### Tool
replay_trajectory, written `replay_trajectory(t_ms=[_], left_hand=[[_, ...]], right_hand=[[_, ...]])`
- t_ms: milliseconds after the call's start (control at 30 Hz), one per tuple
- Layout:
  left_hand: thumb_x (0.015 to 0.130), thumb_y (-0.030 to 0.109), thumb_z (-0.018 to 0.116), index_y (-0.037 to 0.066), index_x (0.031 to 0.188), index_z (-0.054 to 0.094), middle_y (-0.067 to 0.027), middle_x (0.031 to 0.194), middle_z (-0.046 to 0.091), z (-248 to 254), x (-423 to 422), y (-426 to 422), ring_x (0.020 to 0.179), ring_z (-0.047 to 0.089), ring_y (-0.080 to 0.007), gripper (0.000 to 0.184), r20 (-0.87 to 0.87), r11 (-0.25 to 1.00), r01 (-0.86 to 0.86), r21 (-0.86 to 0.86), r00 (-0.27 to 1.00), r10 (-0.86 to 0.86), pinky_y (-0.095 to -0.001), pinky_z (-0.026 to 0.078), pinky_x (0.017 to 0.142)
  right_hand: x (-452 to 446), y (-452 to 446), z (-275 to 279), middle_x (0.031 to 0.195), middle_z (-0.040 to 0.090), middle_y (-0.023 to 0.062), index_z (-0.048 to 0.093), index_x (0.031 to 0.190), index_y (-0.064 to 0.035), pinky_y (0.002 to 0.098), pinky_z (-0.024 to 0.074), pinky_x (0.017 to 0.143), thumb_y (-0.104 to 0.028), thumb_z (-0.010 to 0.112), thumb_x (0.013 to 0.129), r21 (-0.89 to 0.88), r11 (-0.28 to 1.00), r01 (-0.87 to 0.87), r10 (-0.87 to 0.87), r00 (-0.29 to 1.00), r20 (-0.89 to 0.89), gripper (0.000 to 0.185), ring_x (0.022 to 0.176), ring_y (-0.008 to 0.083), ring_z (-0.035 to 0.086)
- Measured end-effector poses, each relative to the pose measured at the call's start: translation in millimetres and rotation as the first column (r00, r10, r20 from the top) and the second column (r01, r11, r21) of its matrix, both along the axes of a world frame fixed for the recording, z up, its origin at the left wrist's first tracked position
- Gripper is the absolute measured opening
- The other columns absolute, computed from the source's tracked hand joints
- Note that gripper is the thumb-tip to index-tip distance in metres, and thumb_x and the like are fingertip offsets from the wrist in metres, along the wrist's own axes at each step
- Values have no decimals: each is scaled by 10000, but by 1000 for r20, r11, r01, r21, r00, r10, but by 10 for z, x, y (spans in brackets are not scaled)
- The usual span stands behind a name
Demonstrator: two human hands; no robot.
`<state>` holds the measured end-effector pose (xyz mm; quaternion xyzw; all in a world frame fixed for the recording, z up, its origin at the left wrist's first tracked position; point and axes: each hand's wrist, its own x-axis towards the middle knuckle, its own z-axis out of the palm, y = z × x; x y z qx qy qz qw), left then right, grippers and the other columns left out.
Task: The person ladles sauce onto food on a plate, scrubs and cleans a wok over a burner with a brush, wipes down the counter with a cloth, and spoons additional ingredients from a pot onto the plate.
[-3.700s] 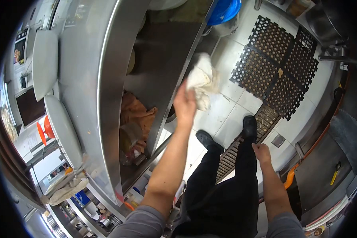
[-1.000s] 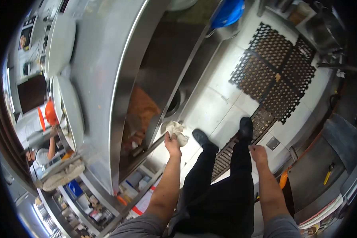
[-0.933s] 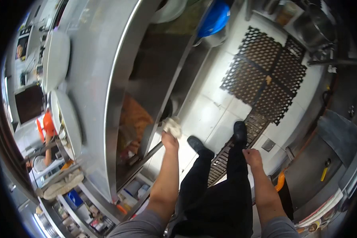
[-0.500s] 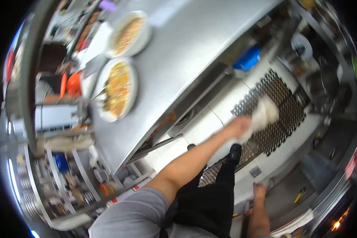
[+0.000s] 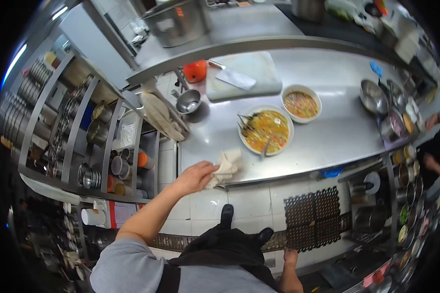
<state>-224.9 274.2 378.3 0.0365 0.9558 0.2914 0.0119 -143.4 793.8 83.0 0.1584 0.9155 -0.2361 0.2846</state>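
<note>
My left hand [image 5: 198,177] is closed on a cream-coloured cloth [image 5: 227,167] at the front edge of a steel counter [image 5: 210,136]. Right of the cloth stands a white bowl [image 5: 291,129] of yellow food with dark greens on its left side and a metal utensil [image 5: 265,146] resting in it. Behind it is a second white bowl [image 5: 319,105] holding chopped, reddish-brown food. My right hand [image 5: 290,256] hangs low by my side, apart from the counter, its fingers mostly hidden.
A cutting board [image 5: 259,68] with a cleaver [image 5: 235,78] lies at the back, near an orange container [image 5: 194,72] and a small metal pan [image 5: 188,101]. Steel bowls [image 5: 374,97] stand at the right. Shelving [image 5: 76,129] rises on the left; a black mat [image 5: 312,219] covers some floor.
My view has turned toward the counter, with the bowls now in front of me. My left hand has carried the cloth from over the floor mat to the counter's front edge.
</note>
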Motion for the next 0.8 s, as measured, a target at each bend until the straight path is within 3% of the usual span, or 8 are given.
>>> replay_trajectory(t_ms=[67,133,333,467,533,600,667,800], left_hand=[[819,66,589,96,1239,576,-176,1189,556,59,-29,-280,1090,549,-360,422,-76,997,4,-76,997,-10,-438,474,896],[825,187,598,153,1302,539,-159,1338,459,-192,-126,-489,1264,419,-348,482,28,825,-96,-557,991,134,-518,379,978],[900,438,530,146,1414,416,-197,1510,246,-1199,-1,-569,1407,202,-397,602,84,950,-229,-211,964,251,-561,212,1101],[896,394,562,186,1399,442,-156,1516,254,-1294,151,-747,1418,187,-380,557,-18,980,-171,-99,985,170,-582,202,1103],[893,380,570,192,1396,445,-147,1519,249,-1300,181,-761,1418,188,-377,551,-38,979,-182,-90,983,180,-583,204,1102],[890,366,578,198,1393,449,-139,1523,245,-1314,136,-758,1419,190,-374,546,-40,980,-188,-59,982,186,-585,206,1101],[893,369,574,199,1396,441,-131,1526,239,-1320,196,-778,1425,176,-363,547,-71,978,-194,-73,979,188,-575,188,1113],[891,390,572,203,1392,444,-122,1514,257,-1320,173,-806,1433,144,-351,549,-24,982,-188,-26,982,188,-564,137,1130]], right_hand=[[-253,-409,206,782,685,215,713,826,14,420,503,744,-329,653,811,-66,997,34,-34,999,4,349,762,348,680],[-533,-967,477,648,653,157,676,699,28,363,475,614,-317,641,837,-311,950,-24,-22,989,-144,372,612,214,631],[-1647,-3436,2215,471,409,-23,445,529,-97,276,254,429,-306,566,927,-665,733,-145,-8,975,-221,465,442,91,361],[-2335,-5149,3121,530,373,-26,445,626,-82,245,252,417,-316,498,981,-832,448,-327,-283,831,-479,429,464,50,347],[-2667,-5962,3242,586,489,65,513,727,-38,313,388,484,-273,478,988,-922,261,-287,-458,804,-380,353,515,173,486],[-3187,-6762,2444,865,613,192,558,916,5,419,489,709,-229,467,977,-132,597,-791,-34,140,-990,258,775,375,595],[-3214,-7048,2413,1191,548,239,554,1097,1,469,439,924,-197,502,943,-76,530,-844,464,364,-807,257,1065,472,504],[-2999,-6546,2552,1340,473,226,517,1247,-33,445,453,944,-202,598,896,-18,445,-895,333,184,-925,398,1140,420,515]])
